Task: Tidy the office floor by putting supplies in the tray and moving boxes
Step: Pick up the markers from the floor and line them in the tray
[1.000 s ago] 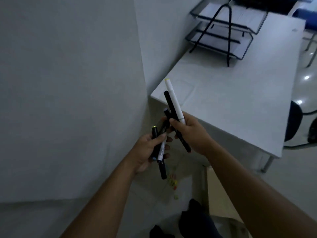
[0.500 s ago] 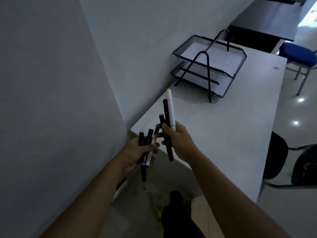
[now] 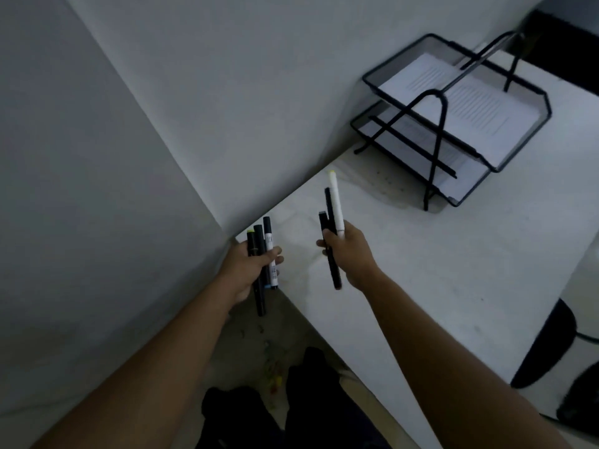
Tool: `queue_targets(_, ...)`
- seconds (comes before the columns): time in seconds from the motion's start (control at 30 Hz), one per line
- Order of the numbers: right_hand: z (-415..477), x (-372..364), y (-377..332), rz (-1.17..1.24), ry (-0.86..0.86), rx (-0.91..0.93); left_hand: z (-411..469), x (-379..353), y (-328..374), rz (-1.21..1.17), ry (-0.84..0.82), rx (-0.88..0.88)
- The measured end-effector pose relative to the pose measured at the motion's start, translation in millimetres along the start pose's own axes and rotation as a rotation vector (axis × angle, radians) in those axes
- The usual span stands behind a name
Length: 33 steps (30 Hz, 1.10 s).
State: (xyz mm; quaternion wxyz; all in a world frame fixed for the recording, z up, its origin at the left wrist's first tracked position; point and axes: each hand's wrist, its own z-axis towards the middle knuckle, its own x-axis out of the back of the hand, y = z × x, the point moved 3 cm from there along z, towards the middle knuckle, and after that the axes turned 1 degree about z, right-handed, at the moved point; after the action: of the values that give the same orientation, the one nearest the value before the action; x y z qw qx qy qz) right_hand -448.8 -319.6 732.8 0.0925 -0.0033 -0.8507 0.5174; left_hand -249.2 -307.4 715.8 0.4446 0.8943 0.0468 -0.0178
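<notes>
3 markers (image 3: 337, 209), 2 black and 1 white, clamped by fingers (image 3: 321, 244) of right hand (image 3: 351, 257); left hand (image 3: 246, 270) grips 3.

L hand (image 3: 249, 270), R hand (image 3: 351, 254): bare, ditto forearms (image 3: 155, 361) | trousers (image 3: 311, 400): dark, prob. black

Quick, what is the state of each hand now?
Left hand: closed, grips a bundle of markers.
Right hand: closed, grips three markers, one white.

L hand (image 3: 251, 270) & R hand (image 3: 351, 254) now well apart.
</notes>
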Motion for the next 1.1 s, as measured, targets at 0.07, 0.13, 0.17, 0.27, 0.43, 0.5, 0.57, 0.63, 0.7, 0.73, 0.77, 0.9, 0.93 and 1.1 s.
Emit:
queue_targets(0.07,14,-5,-8,-0.268,-0.054,0.117,4,6,-4,-0.013,0.058,0.009)
queue_targets(0.13,30,-15,-16,-0.459,-0.158,0.218,6,14,-9,-0.039,0.11,0.02)
queue_targets(0.17,38,-22,-19,-0.559,-0.226,0.272,7,18,-12,-0.052,0.135,0.026)
queue_targets(0.27,57,-36,-24,-0.799,-0.403,0.431,6,22,-17,-0.081,0.167,0.036)
queue_targets(0.43,86,-53,-17,-1.161,-0.628,0.485,7,32,-23,-0.13,0.241,0.068)
queue_targets(0.5,94,-53,-12,-1.332,-0.672,0.523,7,37,-24,-0.121,0.264,0.07)
queue_targets(0.57,98,-53,-9,-1.44,-0.713,0.576,6,40,-23,-0.111,0.276,0.071)
queue_targets(0.63,98,-56,-7,-1.519,-0.748,0.658,7,42,-24,-0.105,0.282,0.08)
queue_targets(0.7,97,-58,-7,-1.542,-0.793,0.705,7,39,-25,-0.085,0.279,0.092)
queue_targets(0.73,96,-59,-6,-1.532,-0.822,0.71,8,38,-27,-0.072,0.276,0.097)
queue_targets(0.77,94,-60,-5,-1.517,-0.848,0.714,8,36,-28,-0.058,0.276,0.101)
queue_targets(0.9,90,-57,1,-1.483,-0.877,0.698,9,26,-30,-0.021,0.321,0.125)
queue_targets(0.93,90,-55,2,-1.474,-0.876,0.675,9,23,-30,-0.01,0.342,0.137)
queue_targets(1.1,87,-45,7,-1.38,-0.826,0.624,8,14,-32,0.028,0.416,0.192)
